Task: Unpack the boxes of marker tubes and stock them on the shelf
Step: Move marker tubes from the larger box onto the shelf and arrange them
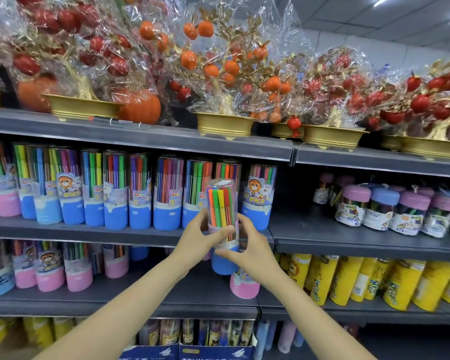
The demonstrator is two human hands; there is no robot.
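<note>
Both hands, left hand [200, 236] and right hand [247, 249], curl around one marker tube [222, 224], holding it upright just before the shelf [130, 233], likely to fill the row's gap.

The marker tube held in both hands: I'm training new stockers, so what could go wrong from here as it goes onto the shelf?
1. The marker tube is held in front of a tightly packed row of blue-based tubes; pushing it in could knock neighbours over.
2. The only visible gap is narrow, beside the lion-label tube, so it may jam or tip.
3. The left hand and right hand grip only the smooth middle with their fingers; it could slip.
</note>
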